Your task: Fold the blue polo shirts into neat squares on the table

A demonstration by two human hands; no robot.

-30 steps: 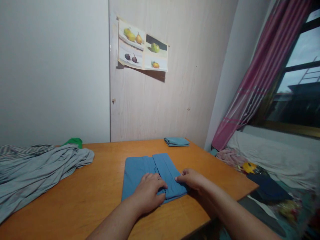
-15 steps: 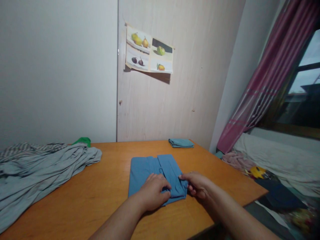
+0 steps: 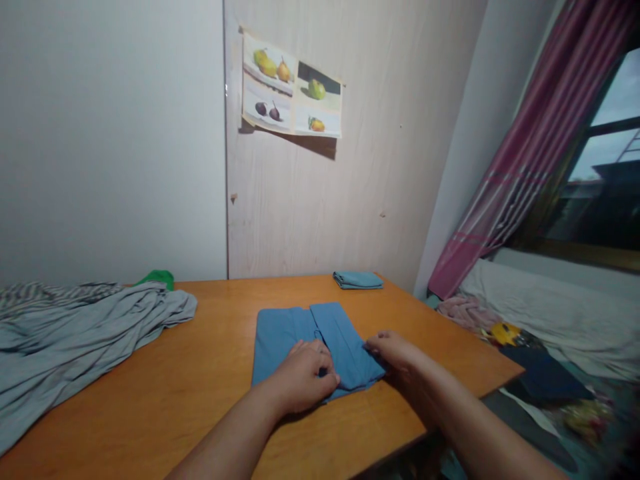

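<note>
A folded blue garment (image 3: 283, 333) lies on the orange wooden table, with a thin dark cord loop near its middle. Across its near part rests my left hand (image 3: 307, 377), palm down, fingers slightly bent and thumb apart from them. At the garment's right edge my right hand (image 3: 395, 352) pinches the fabric between thumb and fingers. The near right corner of the cloth is drawn out towards that hand. Some of the right fingertips are hidden.
Rumpled grey clothing (image 3: 110, 333) covers the table's left side, with a green item (image 3: 159, 279) behind it. A folded teal cloth (image 3: 358, 280) sits at the far right of the table (image 3: 210, 393). Beyond the right edge are a bed with several items and a pink curtain (image 3: 480, 187).
My right hand has pulled the garment's near right corner outward to the right, so the cloth there spreads wider. My left hand stays on the garment. The camera view has shifted slightly.
</note>
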